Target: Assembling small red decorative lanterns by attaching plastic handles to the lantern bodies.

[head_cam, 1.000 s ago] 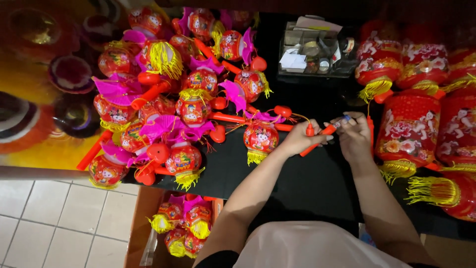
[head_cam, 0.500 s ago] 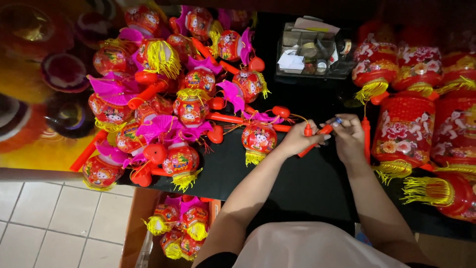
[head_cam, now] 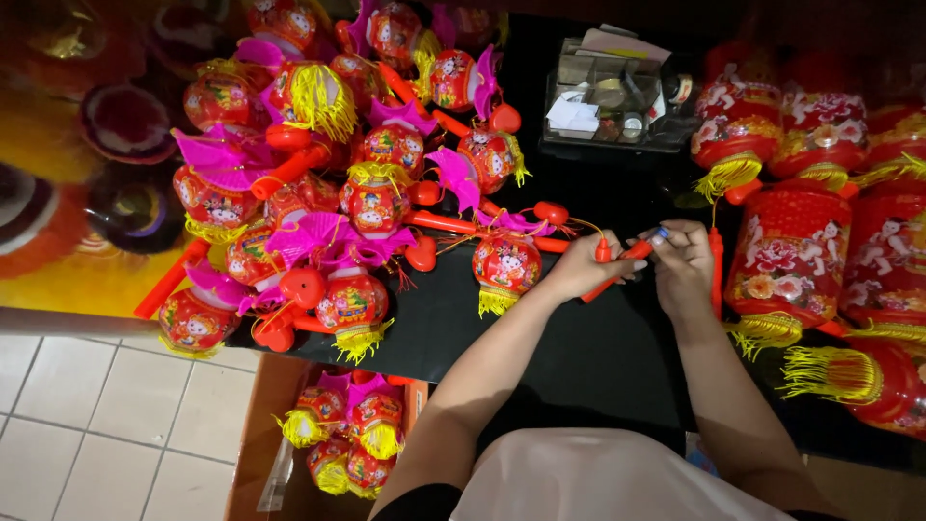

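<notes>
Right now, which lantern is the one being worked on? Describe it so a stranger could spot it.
Start at the black table and find the big heap of small lanterns on its left half. The worked-on lantern sits at the heap's right edge, beside the left hand. Unlike its neighbours, its orange stick runs into both hands, the right hand at its tip.

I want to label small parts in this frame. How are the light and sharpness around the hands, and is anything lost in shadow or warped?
Head view: the left hand and right hand are evenly lit and fairly sharp on the orange handle; the small piece at the right fingertips is too tiny to make out; the black table swallows detail; the top right corner is dark; the left edge bends and blurs.
</notes>
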